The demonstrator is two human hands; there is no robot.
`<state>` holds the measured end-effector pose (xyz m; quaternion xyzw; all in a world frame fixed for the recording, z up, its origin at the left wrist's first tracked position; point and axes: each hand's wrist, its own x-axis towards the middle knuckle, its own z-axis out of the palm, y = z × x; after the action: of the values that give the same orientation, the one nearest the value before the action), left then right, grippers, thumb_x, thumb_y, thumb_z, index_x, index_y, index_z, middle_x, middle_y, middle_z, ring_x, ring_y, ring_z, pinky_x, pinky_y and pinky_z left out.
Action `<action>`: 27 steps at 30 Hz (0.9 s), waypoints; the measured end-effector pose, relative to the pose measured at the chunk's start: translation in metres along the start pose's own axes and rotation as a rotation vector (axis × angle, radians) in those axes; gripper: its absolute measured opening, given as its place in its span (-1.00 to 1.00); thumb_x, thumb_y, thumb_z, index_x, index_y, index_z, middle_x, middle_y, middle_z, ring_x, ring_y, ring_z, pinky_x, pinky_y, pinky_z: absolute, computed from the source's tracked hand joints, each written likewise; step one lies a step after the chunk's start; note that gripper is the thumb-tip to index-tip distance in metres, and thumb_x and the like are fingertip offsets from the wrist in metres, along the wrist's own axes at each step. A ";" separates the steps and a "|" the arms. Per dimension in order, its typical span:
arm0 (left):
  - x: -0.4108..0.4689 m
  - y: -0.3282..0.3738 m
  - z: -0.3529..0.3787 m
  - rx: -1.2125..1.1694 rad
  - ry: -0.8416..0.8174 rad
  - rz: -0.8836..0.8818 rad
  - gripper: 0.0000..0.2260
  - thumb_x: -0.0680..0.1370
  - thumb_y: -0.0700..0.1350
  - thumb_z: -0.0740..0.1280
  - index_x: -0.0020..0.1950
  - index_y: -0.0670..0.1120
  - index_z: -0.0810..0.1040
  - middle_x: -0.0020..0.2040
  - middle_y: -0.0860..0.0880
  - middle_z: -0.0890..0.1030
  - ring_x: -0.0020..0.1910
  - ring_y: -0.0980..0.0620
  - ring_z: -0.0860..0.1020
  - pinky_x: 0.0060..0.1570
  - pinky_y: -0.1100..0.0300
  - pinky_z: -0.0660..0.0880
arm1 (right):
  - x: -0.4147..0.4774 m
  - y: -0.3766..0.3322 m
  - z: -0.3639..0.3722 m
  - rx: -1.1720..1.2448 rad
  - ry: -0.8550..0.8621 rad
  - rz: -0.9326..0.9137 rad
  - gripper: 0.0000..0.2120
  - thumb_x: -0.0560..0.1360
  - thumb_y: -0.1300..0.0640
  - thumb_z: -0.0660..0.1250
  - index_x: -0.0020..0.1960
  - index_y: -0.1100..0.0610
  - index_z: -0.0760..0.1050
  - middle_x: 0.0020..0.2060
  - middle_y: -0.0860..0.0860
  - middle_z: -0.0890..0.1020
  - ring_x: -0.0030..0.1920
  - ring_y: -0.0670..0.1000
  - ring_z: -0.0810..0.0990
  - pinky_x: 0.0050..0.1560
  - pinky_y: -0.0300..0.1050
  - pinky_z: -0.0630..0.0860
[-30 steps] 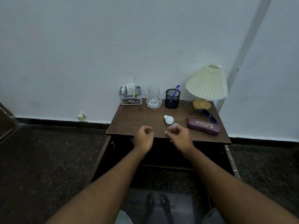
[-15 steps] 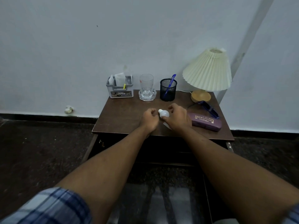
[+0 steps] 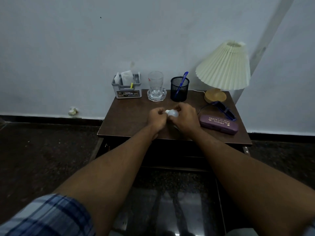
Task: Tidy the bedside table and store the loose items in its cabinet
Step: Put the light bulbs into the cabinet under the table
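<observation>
Both hands moved forward onto the tabletop (image 3: 129, 120), left hand (image 3: 156, 119) and right hand (image 3: 185, 119) pinching the bulb (image 3: 173, 113)

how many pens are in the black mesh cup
1. A blue pen stands tilted in the black mesh cup at the back of the table, between the glass and the lamp. Shorter ones could be hidden inside.

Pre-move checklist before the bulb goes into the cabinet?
1. Bulb between both hands: ok; left hand at the base, right hand on the globe.
2. Bulb lifted off the table: cannot tell.
3. Cabinet open below: ok, dark opening shows.
4. Free shelf space inside: cannot tell, too dark.
5. Glass and pen cup clear of the hands: ok.
</observation>
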<state>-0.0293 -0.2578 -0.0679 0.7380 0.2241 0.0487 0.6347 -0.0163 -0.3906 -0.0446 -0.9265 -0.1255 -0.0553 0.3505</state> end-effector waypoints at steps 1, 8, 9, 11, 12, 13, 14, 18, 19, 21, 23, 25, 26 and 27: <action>-0.003 0.000 -0.004 -0.032 0.026 -0.024 -0.75 0.56 -0.27 0.32 0.20 -0.11 0.63 0.14 -0.08 0.68 0.14 -0.01 0.63 0.27 0.00 0.56 | -0.004 -0.003 -0.001 0.034 -0.009 -0.023 -0.65 0.39 -0.03 0.49 0.13 0.07 0.61 0.08 0.04 0.64 0.07 0.05 0.62 0.09 -0.04 0.57; -0.053 -0.012 -0.043 -0.239 0.122 -0.103 -0.84 0.47 -0.29 0.39 -0.04 -0.11 0.72 -0.09 -0.15 0.75 -0.07 -0.08 0.71 0.06 0.00 0.64 | -0.053 -0.019 0.004 0.262 -0.008 -0.108 -0.67 0.34 0.07 0.53 0.08 0.08 0.63 -0.01 0.00 0.65 -0.05 -0.04 0.66 0.04 -0.04 0.63; -0.060 -0.018 -0.049 -0.249 0.118 -0.110 -0.85 0.46 -0.28 0.40 -0.06 -0.13 0.73 -0.14 -0.13 0.75 -0.12 -0.05 0.70 0.00 0.05 0.64 | -0.060 -0.019 0.006 0.309 -0.028 -0.097 -0.69 0.34 0.09 0.53 0.07 0.06 0.63 -0.02 -0.01 0.65 -0.05 -0.06 0.66 0.04 -0.03 0.64; -0.074 -0.030 -0.061 -0.301 0.096 -0.154 -0.88 0.47 -0.28 0.42 -0.04 -0.16 0.72 -0.18 -0.12 0.76 -0.16 -0.01 0.71 -0.07 0.15 0.64 | -0.076 -0.020 0.013 0.379 -0.079 -0.082 -0.72 0.36 0.10 0.51 0.05 0.04 0.61 -0.04 -0.03 0.66 -0.04 -0.06 0.66 0.04 0.00 0.64; -0.081 -0.036 -0.066 -0.329 0.082 -0.178 -0.89 0.48 -0.28 0.43 -0.05 -0.17 0.72 -0.18 -0.12 0.76 -0.17 0.00 0.73 -0.12 0.20 0.65 | -0.085 -0.020 0.017 0.395 -0.096 -0.081 -0.73 0.35 0.09 0.50 0.04 0.03 0.60 -0.05 -0.03 0.66 -0.04 -0.06 0.66 0.03 0.00 0.64; -0.087 -0.042 -0.071 -0.345 0.072 -0.196 -0.91 0.49 -0.28 0.44 -0.05 -0.17 0.72 -0.19 -0.11 0.76 -0.18 0.02 0.73 -0.17 0.24 0.64 | -0.094 -0.020 0.021 0.404 -0.105 -0.080 -0.73 0.35 0.08 0.50 0.03 0.04 0.60 -0.05 -0.04 0.66 -0.04 -0.08 0.66 0.02 -0.01 0.65; -0.092 -0.048 -0.075 -0.353 0.071 -0.210 -0.93 0.49 -0.28 0.45 -0.06 -0.19 0.71 -0.20 -0.11 0.76 -0.20 0.04 0.74 -0.22 0.29 0.63 | -0.102 -0.019 0.026 0.415 -0.110 -0.076 -0.74 0.34 0.07 0.50 0.02 0.04 0.60 -0.05 -0.05 0.66 -0.06 -0.10 0.67 -0.01 -0.04 0.66; -0.107 -0.074 -0.087 -0.315 0.111 -0.241 -0.92 0.51 -0.31 0.45 -0.15 -0.17 0.69 -0.21 -0.08 0.73 -0.23 0.09 0.72 -0.25 0.32 0.61 | -0.135 -0.012 0.047 0.445 -0.158 -0.016 -0.72 0.32 0.04 0.56 -0.01 -0.03 0.60 -0.06 -0.11 0.66 -0.13 -0.18 0.68 -0.10 -0.18 0.68; -0.109 -0.079 -0.088 -0.301 0.114 -0.248 -0.92 0.51 -0.31 0.45 -0.16 -0.17 0.69 -0.20 -0.07 0.73 -0.22 0.09 0.72 -0.25 0.33 0.62 | -0.141 -0.010 0.052 0.447 -0.175 -0.001 -0.71 0.31 0.03 0.57 -0.01 -0.04 0.59 -0.07 -0.11 0.66 -0.14 -0.19 0.68 -0.11 -0.19 0.68; -0.110 -0.092 -0.089 -0.272 0.123 -0.265 -0.92 0.51 -0.31 0.45 -0.16 -0.16 0.69 -0.18 -0.08 0.73 -0.19 0.07 0.71 -0.25 0.33 0.62 | -0.150 -0.006 0.062 0.451 -0.200 0.030 -0.71 0.32 0.04 0.59 -0.02 -0.03 0.59 -0.09 -0.11 0.66 -0.15 -0.18 0.68 -0.13 -0.20 0.67; -0.109 -0.104 -0.089 -0.239 0.133 -0.286 -0.92 0.50 -0.31 0.45 -0.16 -0.17 0.69 -0.15 -0.11 0.72 -0.15 0.04 0.71 -0.23 0.31 0.62 | -0.155 -0.002 0.072 0.463 -0.212 0.075 -0.72 0.33 0.07 0.60 -0.02 0.01 0.60 -0.12 -0.11 0.68 -0.17 -0.17 0.69 -0.13 -0.19 0.67; -0.104 -0.113 -0.088 -0.212 0.132 -0.309 -0.91 0.52 -0.30 0.44 -0.17 -0.16 0.68 -0.11 -0.14 0.72 -0.11 0.01 0.71 -0.15 0.24 0.64 | -0.158 0.001 0.079 0.480 -0.217 0.124 -0.73 0.33 0.08 0.60 -0.02 0.01 0.60 -0.15 -0.12 0.68 -0.16 -0.19 0.68 -0.13 -0.24 0.66; -0.100 -0.117 -0.086 -0.192 0.130 -0.317 -0.89 0.53 -0.29 0.43 -0.17 -0.15 0.68 -0.09 -0.15 0.72 -0.10 0.00 0.70 -0.09 0.19 0.65 | -0.158 0.003 0.083 0.487 -0.219 0.144 -0.74 0.34 0.08 0.59 -0.03 0.01 0.60 -0.15 -0.13 0.68 -0.16 -0.20 0.68 -0.14 -0.29 0.64; -0.096 -0.121 -0.085 -0.171 0.130 -0.325 -0.87 0.54 -0.29 0.42 -0.19 -0.14 0.68 -0.09 -0.15 0.71 -0.09 -0.01 0.70 -0.05 0.15 0.66 | -0.158 0.004 0.087 0.491 -0.218 0.160 -0.75 0.34 0.09 0.59 -0.03 0.01 0.60 -0.16 -0.13 0.68 -0.16 -0.21 0.67 -0.16 -0.35 0.61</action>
<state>-0.1783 -0.2067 -0.1475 0.6310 0.3758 0.0121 0.6786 -0.1658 -0.3670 -0.1423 -0.8214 -0.0984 0.1045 0.5520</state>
